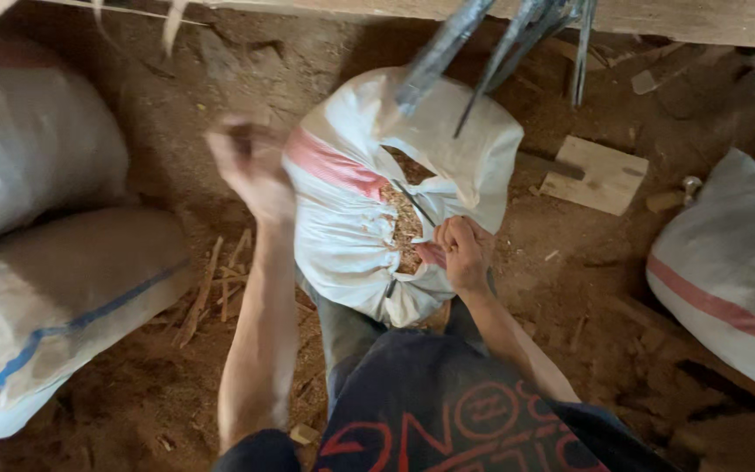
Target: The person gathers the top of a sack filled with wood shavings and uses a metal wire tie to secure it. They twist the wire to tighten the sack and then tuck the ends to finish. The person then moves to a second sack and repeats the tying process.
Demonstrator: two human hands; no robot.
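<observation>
Both hands work at the mouth of one sack. Raised and blurred with motion, the left hand (pixel 251 166) sits left of the sack; its fingers look curled, yet the blur hides whether it grips anything, so I cannot tell. To its right, the right hand (pixel 463 252) is closed in a tight fist on the gathered edge of the white woven plastic sack with a red stripe (pixel 351 223), bunching the cloth at the near right side of the opening, seemingly to keep the mouth pinched together. A thin dark cord or strip (pixel 414 203) crosses the gap near that fist. Inside the gap shows a fill of pale brown wood shavings (pixel 405 225), coarse and flaky.

Far left lie two stuffed sacks, a grey-white one (pixel 28 131) above a dusty tan one with a blue stripe (pixel 63 297), both rounded and taut from their load. Splintered wood strips (pixel 216 288) lie scattered on the reddish, sawdust-covered dirt floor (pixel 159 393) between them and the person's arm. Blurred dark rods or straps (pixel 500 44) hang down over the far side of the central sack. Right of it rests a flat pale wooden offcut (pixel 592 175), squarish and smooth-cut, and at the right edge another white sack with a red stripe (pixel 727 271) slumps on the floor.
</observation>
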